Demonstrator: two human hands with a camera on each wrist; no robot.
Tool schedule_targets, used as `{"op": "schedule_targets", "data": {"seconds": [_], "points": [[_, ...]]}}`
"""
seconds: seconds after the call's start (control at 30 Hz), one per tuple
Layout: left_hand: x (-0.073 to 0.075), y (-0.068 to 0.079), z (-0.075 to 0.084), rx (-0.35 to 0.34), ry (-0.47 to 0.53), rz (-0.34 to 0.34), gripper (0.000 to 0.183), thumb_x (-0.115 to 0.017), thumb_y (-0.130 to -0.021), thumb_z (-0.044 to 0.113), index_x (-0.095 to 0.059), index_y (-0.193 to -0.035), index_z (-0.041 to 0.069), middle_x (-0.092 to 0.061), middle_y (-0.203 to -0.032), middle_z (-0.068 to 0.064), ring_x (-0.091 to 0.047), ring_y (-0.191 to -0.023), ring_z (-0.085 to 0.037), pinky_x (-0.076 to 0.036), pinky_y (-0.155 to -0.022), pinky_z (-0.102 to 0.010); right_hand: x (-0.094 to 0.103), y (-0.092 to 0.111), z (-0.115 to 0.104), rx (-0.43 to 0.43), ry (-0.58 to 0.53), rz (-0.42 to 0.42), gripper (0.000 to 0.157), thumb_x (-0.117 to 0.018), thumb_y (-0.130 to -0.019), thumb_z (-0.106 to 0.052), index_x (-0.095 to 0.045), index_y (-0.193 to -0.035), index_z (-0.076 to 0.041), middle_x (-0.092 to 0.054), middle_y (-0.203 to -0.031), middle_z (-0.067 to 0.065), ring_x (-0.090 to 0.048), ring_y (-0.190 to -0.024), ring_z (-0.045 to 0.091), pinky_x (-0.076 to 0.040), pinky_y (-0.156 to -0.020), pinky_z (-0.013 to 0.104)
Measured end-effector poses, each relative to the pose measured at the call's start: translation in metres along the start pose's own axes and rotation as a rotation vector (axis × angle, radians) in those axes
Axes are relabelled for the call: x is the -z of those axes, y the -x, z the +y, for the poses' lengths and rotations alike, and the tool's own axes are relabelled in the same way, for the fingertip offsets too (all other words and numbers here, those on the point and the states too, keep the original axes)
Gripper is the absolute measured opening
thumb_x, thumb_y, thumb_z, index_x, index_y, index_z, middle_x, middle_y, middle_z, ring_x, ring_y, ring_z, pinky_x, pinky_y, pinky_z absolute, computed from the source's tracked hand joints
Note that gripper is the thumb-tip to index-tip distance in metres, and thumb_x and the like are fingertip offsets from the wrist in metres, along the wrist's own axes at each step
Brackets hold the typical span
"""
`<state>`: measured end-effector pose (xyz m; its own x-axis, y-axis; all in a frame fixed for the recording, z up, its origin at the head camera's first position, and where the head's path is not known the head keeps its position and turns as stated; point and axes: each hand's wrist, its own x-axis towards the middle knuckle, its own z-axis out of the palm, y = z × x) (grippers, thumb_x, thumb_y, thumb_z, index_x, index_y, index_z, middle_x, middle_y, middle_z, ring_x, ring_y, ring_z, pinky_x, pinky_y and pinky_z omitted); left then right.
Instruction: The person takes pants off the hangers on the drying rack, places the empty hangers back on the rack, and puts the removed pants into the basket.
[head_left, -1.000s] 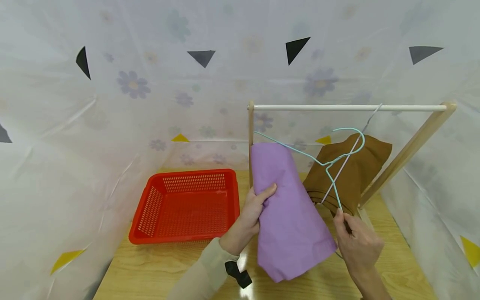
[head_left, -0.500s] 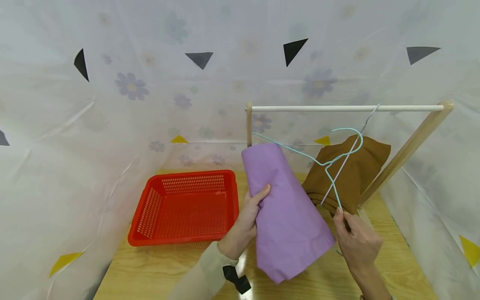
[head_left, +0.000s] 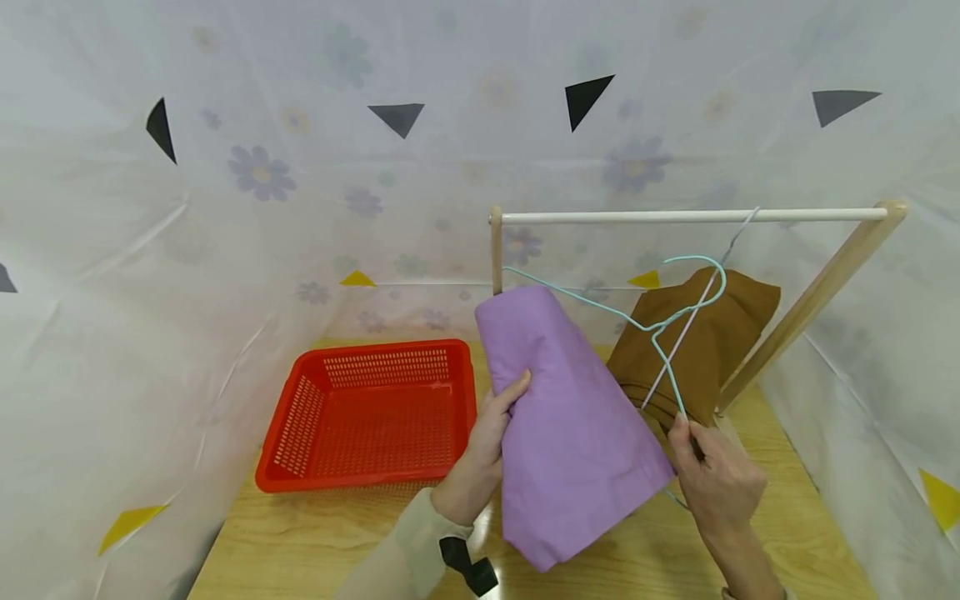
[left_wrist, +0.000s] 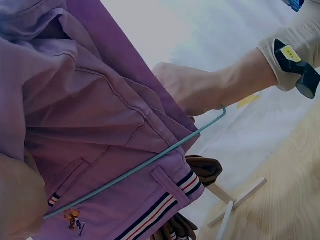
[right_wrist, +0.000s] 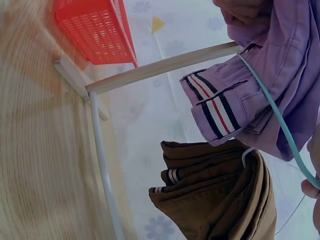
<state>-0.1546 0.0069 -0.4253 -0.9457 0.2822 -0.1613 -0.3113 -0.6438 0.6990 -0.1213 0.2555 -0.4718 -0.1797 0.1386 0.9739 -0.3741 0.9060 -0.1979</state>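
Observation:
My left hand (head_left: pixel 480 442) holds folded purple trousers (head_left: pixel 570 442), thumb on top and the other fingers hidden beneath. A mint-green wire hanger (head_left: pixel 673 317) lies partly behind the trousers, hook upward. My right hand (head_left: pixel 720 483) pinches the hanger near its right corner, close to the trousers' lower right edge. In the left wrist view, the hanger's lower bar (left_wrist: pixel 135 172) crosses the underside of the trousers, past a striped waistband (left_wrist: pixel 160 207) and a small embroidered figure. The right wrist view shows the striped waistband (right_wrist: pixel 212 105) beside the hanger too.
Behind my right hand, brown trousers (head_left: pixel 727 350) hang on a lilac hanger (head_left: pixel 678 346) from the white bar (head_left: pixel 615 218) of a wooden rack (head_left: pixel 817 308). A red plastic basket (head_left: pixel 375 481) stands on the wooden table (head_left: pixel 300 542) at the left.
My left hand has shifted slightly left with the purple trousers, and their top end has tilted left. The right hand and the mint-green hanger stay almost where they were.

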Motion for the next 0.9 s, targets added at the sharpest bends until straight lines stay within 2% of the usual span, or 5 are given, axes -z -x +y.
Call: {"op": "schedule_targets", "data": {"seconds": [0.23, 0.47, 0.73, 0.9], "points": [[0.004, 0.006, 0.004, 0.022, -0.002, -0.004, 0.009, -0.055, -0.106, 0.024, -0.064, -0.106, 0.022, -0.074, -0.089, 0.012, -0.072, -0.082, -0.003, -0.059, -0.079, -0.021, 0.0, 0.001, 0.001, -0.014, -0.01, -0.013, 0.042, -0.062, -0.097, -0.021, -0.069, -0.063, 0.004, -0.057, -0.05, 0.015, -0.046, -0.038, 0.034, -0.03, -0.038, 0.044], [0.0, 0.008, 0.002, 0.024, 0.013, -0.059, 0.011, -0.052, -0.107, 0.021, -0.062, -0.106, 0.023, -0.074, -0.089, 0.012, -0.071, -0.082, -0.002, -0.059, -0.079, -0.02, 0.0, -0.002, -0.002, -0.015, -0.019, -0.013, 0.041, -0.063, -0.095, -0.02, -0.068, -0.062, 0.004, -0.055, -0.049, 0.013, -0.041, -0.037, 0.031, -0.027, -0.037, 0.04], [-0.003, 0.013, 0.001, 0.041, -0.007, -0.061, 0.012, -0.052, -0.107, 0.02, -0.054, -0.119, 0.021, -0.071, -0.101, 0.011, -0.07, -0.091, -0.004, -0.058, -0.087, -0.022, 0.0, -0.003, 0.0, -0.006, -0.017, -0.016, 0.039, -0.064, -0.093, -0.017, -0.067, -0.061, 0.004, -0.051, -0.047, 0.012, -0.037, -0.037, 0.028, -0.026, -0.036, 0.036], [-0.003, 0.015, 0.002, 0.048, -0.006, -0.066, 0.011, -0.053, -0.107, 0.021, -0.055, -0.118, 0.022, -0.071, -0.1, 0.011, -0.07, -0.092, -0.004, -0.057, -0.088, -0.022, 0.001, -0.004, 0.001, -0.012, -0.013, -0.026, 0.039, -0.064, -0.093, -0.018, -0.068, -0.062, 0.005, -0.055, -0.049, 0.014, -0.041, -0.036, 0.03, -0.027, -0.036, 0.037]]}}
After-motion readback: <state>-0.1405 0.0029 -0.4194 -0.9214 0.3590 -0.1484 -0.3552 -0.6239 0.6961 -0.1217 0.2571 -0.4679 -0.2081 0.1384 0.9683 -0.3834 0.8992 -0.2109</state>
